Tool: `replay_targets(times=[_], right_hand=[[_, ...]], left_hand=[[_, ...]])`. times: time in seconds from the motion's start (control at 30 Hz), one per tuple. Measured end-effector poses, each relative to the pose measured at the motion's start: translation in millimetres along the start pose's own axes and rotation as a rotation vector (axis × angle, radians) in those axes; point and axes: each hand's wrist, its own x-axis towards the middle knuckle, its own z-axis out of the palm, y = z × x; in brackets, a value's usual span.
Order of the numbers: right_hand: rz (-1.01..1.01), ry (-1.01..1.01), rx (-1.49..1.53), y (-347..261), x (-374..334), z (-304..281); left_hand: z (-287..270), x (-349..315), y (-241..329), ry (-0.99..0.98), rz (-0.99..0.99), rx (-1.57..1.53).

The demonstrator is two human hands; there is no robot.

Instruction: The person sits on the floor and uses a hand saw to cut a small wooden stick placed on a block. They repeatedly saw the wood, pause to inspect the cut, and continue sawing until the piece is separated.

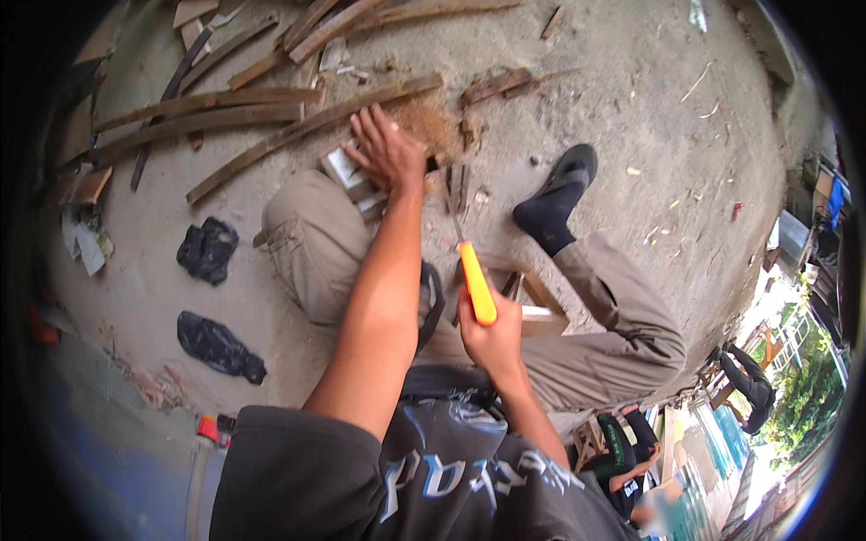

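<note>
My right hand [492, 334] is closed round the yellow and orange handle of a hand saw [477, 287]. The saw's thin blade runs away from me, narrow and seen nearly edge-on, toward small dark wood pieces. Farther off, my left hand [388, 151] lies with fingers spread over a long brown wooden strip [311, 123] and a white-faced block [341, 168]. The palm hides part of both, and I cannot tell how firmly it presses. Reddish sawdust [424, 124] is heaped just beyond that hand. A wooden frame piece [546, 298] sits between my legs, partly covered by my right hand.
More wooden strips [207, 104] lie across the far left of the concrete floor. Two crumpled black plastic bags [207, 250] are at left. My bent legs flank the work, and my right foot in a dark slipper [573, 171] is ahead. Other people [622, 451] are at the lower right.
</note>
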Motion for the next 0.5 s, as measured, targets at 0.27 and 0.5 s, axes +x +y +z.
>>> replay_targets(times=[0.27, 0.5], right_hand=[[-0.006, 0.016, -0.034, -6, -18, -15], [0.019, -0.026, -0.015, -22, 10, -20]], left_hand=[[4, -7, -6, 0.027, 0.026, 0.04], [3, -5, -8, 0.038, 0.008, 0.032]])
